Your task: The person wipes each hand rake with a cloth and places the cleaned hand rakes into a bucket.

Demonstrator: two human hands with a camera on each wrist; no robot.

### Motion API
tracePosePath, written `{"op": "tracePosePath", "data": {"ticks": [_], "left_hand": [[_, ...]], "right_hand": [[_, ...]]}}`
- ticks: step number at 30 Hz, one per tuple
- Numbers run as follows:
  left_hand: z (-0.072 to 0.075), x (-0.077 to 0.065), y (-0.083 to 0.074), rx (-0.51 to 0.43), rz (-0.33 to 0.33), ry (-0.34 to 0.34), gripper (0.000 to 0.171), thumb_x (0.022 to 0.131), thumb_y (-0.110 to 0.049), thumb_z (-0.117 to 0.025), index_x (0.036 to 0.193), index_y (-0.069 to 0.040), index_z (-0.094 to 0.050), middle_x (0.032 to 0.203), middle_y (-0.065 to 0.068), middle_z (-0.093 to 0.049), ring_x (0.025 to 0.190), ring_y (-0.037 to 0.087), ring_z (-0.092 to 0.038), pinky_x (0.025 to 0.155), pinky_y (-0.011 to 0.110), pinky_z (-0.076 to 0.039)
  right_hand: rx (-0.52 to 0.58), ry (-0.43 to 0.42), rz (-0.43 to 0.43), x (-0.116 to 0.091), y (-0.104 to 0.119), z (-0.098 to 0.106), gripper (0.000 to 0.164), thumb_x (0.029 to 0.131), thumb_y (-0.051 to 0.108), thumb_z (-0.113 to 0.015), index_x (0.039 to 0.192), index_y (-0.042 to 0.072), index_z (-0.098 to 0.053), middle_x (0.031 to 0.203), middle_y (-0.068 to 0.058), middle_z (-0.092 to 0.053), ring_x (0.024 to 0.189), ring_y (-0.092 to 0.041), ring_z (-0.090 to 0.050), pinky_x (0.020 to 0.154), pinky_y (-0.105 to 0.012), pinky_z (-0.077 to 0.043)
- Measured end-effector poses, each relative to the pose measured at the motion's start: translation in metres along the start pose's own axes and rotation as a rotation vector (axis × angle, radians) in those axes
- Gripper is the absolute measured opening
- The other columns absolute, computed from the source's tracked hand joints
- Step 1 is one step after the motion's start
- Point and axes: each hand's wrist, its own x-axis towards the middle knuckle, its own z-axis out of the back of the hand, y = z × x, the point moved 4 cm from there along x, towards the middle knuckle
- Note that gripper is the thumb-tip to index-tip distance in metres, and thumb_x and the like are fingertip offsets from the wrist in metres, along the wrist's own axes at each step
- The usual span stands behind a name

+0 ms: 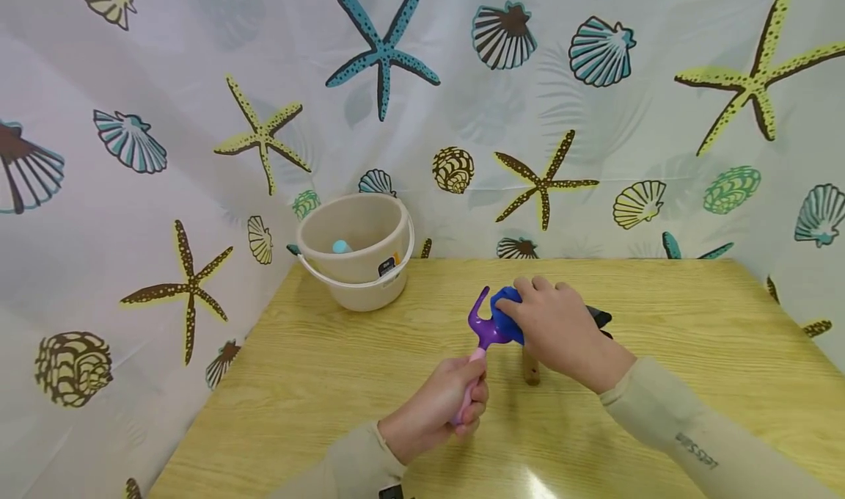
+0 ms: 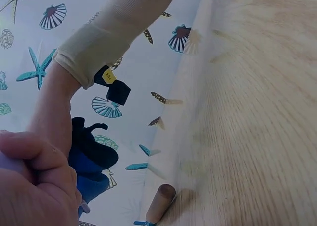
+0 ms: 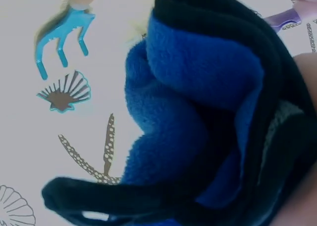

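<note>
My left hand (image 1: 449,400) grips the pink handle of a purple hand rake (image 1: 485,330), its head pointing up and away. One curved prong shows at the left; the rest of the head is behind a blue cloth (image 1: 503,315). My right hand (image 1: 561,330) pinches this cloth against the rake head. Close up in the right wrist view, the cloth (image 3: 168,112) is fluffy and bunched, with black edging and a loop. Below the right hand lies a teal three-pronged hand rake (image 3: 62,35); its wooden handle (image 1: 531,367) shows in the head view.
A beige bucket (image 1: 359,286) with a white handle stands at the back left of the wooden table (image 1: 297,396). Something light blue (image 1: 341,246) pokes up inside it. A curtain (image 1: 422,132) printed with shells and starfish hangs behind and along the sides.
</note>
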Motion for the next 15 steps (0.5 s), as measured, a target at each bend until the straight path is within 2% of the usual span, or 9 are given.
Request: {"op": "tracePosePath", "data": {"ticks": [3,7,11,15], "left_hand": [[0.0,-0.001,-0.002,-0.015,0.011,0.013,0.028,0.108,-0.031,-0.043,0.089,-0.011,-0.044,0.064,-0.005,-0.039,0.043,0.006,-0.032,0.035,0.018,-0.026],[-0.003,-0.002,-0.002,0.021,0.002,0.025,0.028,0.108,-0.032,-0.043,0.089,-0.011,-0.044,0.065,-0.004,-0.04,0.042,0.006,-0.032,0.035,0.019,-0.026],[-0.006,-0.002,-0.004,0.077,-0.037,0.001,0.024,0.106,-0.03,-0.046,0.092,-0.01,-0.044,0.065,-0.004,-0.042,0.041,0.007,-0.033,0.034,0.02,-0.028],[-0.008,-0.002,-0.002,0.117,-0.024,-0.009,0.026,0.108,-0.032,-0.045,0.093,-0.01,-0.044,0.066,-0.004,-0.042,0.041,0.007,-0.033,0.035,0.02,-0.028]], "right_hand": [[0.025,-0.048,-0.039,0.005,-0.001,0.01,0.055,0.074,0.025,-0.089,0.124,0.014,-0.071,0.117,-0.018,-0.064,0.101,-0.036,-0.063,0.073,-0.048,-0.061],[0.118,-0.086,-0.06,0.011,-0.003,0.023,0.041,0.081,0.018,-0.083,0.121,0.014,-0.073,0.114,-0.017,-0.067,0.1,-0.035,-0.066,0.069,-0.048,-0.062],[0.184,-0.001,-0.049,0.019,-0.002,0.021,0.034,0.088,0.019,-0.076,0.122,0.016,-0.073,0.11,-0.013,-0.067,0.094,-0.031,-0.067,0.062,-0.044,-0.061],[0.279,0.116,-0.03,0.021,0.0,0.015,0.032,0.091,0.017,-0.073,0.123,0.018,-0.073,0.107,-0.01,-0.068,0.089,-0.028,-0.067,0.061,-0.039,-0.059]]}}
